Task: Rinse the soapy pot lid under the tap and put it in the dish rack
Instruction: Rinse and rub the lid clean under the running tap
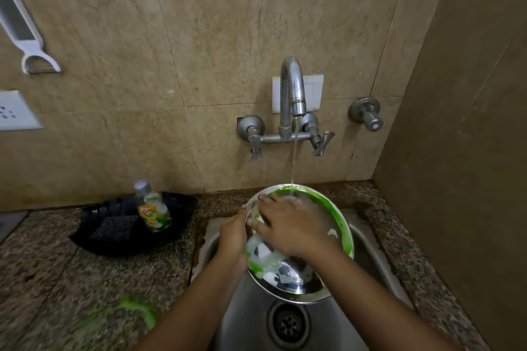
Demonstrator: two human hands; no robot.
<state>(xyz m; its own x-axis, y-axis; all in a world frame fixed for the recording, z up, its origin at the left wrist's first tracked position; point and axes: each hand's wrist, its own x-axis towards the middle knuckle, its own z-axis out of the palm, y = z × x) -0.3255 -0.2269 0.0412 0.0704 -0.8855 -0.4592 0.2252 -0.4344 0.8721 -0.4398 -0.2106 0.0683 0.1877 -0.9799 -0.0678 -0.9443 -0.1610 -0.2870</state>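
A round steel pot lid point(330, 216) smeared with green soap and white foam is held tilted over the sink point(251, 319). A thin stream of water from the tap point(293, 94) lands on the lid's upper edge. My left hand point(233, 234) grips the lid's left rim. My right hand point(288, 228) lies flat on the lid's inner face with its fingers spread. No dish rack is in view.
A black tray point(176, 208) on the granite counter to the left holds a dish soap bottle point(152, 208) and a dark scrub pad point(114, 228). A green soap smear point(137, 310) marks the counter near the front. A wall closes in on the right.
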